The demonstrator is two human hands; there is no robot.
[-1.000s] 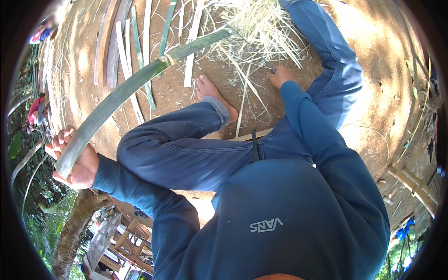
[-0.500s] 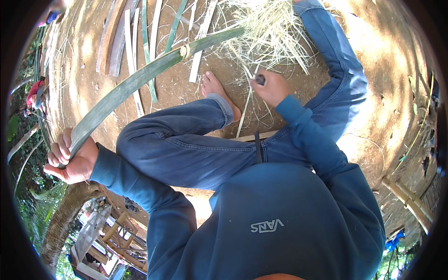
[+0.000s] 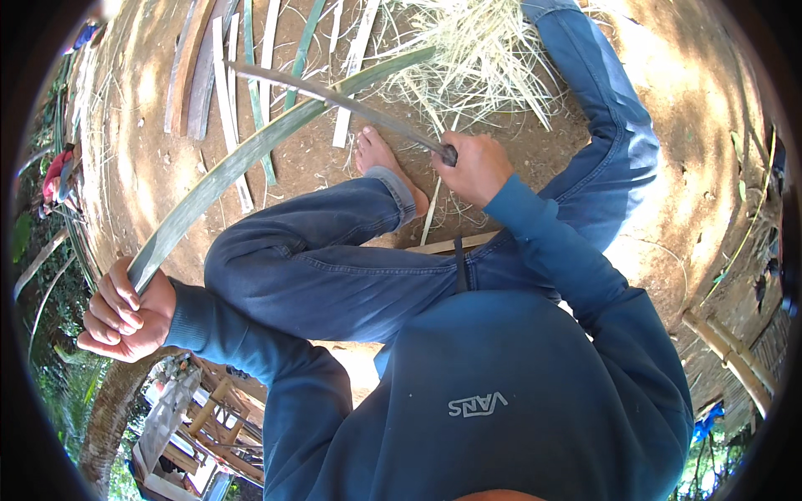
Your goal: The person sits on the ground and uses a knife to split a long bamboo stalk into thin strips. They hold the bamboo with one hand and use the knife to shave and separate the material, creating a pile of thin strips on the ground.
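A long green bamboo strip slants from lower left up toward the pile of shavings. Its lower end is in my left hand, whose fingers are curled around it beside my bent knee. Above my lap, my right hand grips the dark handle of a long-bladed knife. The blade points up and left and crosses over the strip in this view; whether the two touch I cannot tell. My bare foot rests on the ground below the crossing.
Pale shavings are heaped ahead of me. Several split bamboo strips and brown slats lie on the dirt at the far left. Bamboo poles stand at the right edge. Another person in red is at the far left.
The knife's blade has swung into plain view across the strip. My right hand has turned and shifted slightly left. The strip has tilted in my left hand, so its cut edge shows more.
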